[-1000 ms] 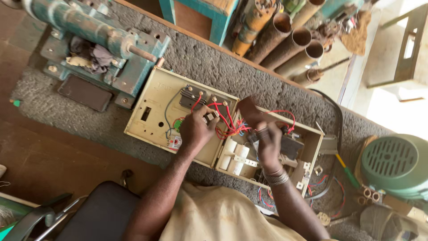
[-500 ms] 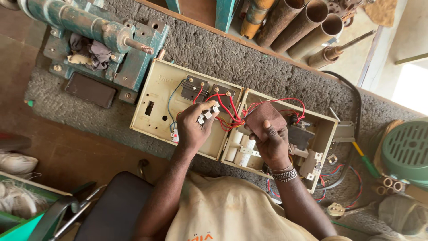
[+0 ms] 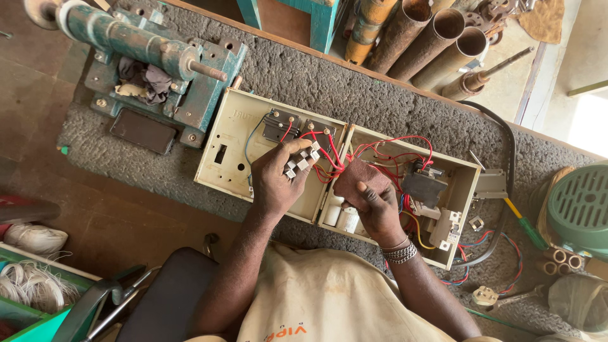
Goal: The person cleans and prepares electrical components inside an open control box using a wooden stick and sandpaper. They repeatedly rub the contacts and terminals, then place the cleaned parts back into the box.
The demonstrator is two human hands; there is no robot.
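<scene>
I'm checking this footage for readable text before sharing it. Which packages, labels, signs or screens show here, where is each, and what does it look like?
Raised lettering moulded into the open cream enclosure lid, left half, near its top edge: faint, same cream colour.
Orange print on the person's cream shirt, bottom edge of the view: small and upside down.
Dark flat rectangular slab beside the green machine base, possibly a phone: blank.
No packages or signs.

Left hand (image 3: 278,180) grips white connectors (image 3: 303,159); right hand (image 3: 373,199) presses brown cloth (image 3: 354,177).
</scene>
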